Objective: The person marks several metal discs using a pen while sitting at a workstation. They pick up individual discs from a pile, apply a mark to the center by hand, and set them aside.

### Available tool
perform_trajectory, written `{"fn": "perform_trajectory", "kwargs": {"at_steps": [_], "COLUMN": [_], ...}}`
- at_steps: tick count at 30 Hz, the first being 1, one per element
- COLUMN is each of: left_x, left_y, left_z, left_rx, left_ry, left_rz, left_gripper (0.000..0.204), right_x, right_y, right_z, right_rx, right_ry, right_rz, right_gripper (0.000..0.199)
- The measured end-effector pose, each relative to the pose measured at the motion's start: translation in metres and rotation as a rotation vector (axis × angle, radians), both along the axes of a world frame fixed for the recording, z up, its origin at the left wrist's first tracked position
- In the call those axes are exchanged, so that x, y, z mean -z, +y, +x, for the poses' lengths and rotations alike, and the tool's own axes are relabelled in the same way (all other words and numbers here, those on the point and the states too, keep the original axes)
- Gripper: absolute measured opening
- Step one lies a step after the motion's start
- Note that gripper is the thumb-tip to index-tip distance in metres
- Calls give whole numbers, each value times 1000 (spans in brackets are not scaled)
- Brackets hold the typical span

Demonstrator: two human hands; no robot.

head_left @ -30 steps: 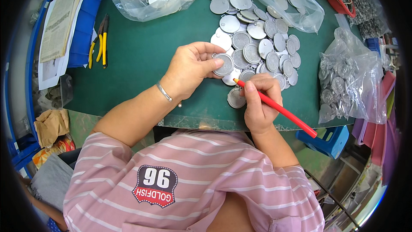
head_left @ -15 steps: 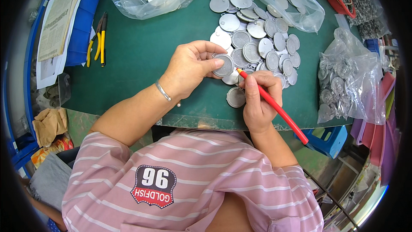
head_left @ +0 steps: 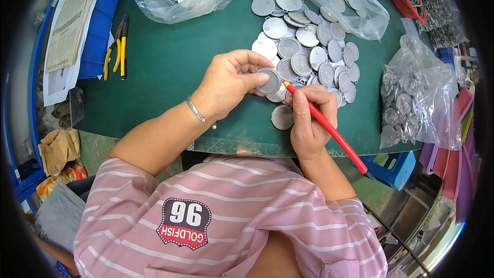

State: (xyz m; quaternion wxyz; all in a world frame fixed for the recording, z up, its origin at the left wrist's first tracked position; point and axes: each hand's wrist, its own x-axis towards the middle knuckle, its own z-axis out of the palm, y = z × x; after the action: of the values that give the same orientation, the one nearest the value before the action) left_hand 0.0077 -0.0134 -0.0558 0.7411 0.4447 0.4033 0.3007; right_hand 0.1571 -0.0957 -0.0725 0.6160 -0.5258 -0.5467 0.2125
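Now, left hand pinching a metal disc, right hand closed around a red tool.

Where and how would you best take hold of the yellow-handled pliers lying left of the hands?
Grip the yellow-handled pliers around both yellow handles, near their lower ends, coming from above. They lie flat on the green mat with the dark jaws pointing away from the person and the handles slightly spread toward them. Bare mat lies on their right; blue folders sit close on their left.

A round grey metal disc with a bumpy mesh face is held up; a long red tool touches its edge.
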Motion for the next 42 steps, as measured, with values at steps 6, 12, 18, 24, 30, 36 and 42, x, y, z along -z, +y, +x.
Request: {"fn": "perform_trajectory", "kwargs": {"at_steps": [6, 12, 18, 24, 30, 36, 42], "left_x": [0, 1, 2, 3, 3, 2, 3], "left_y": [0, -1, 2, 3, 3, 3, 3], "left_z": [0, 0, -2, -3, -4, -4, -4], "left_rx": [12, 23, -10, -26, -3, 21, 35], "left_ry": [-3, -39, -162, -223, -224, -216, -206], "left_rz": [11, 12, -111, -185, -194, -185, -172], "left_gripper": [19, 18, 20, 20, 22, 22, 21], "right_x": [-1, 1, -2, -3, -1, -1, -1], "right_y": [1, -1, -1, 1, 1, 2, 2], "right_z": [0, 3, 0, 3, 2, 1, 1], "right_rx": [-11, 1, 3, -21, -25, -27, -38], "right_ry": [-31, -111, 50, -65, -49, -49, -53], "right_rz": [17, -56, 19, 97, 93, 98, 68], "right_gripper": [8, 8, 8, 9, 9, 10, 10]}}
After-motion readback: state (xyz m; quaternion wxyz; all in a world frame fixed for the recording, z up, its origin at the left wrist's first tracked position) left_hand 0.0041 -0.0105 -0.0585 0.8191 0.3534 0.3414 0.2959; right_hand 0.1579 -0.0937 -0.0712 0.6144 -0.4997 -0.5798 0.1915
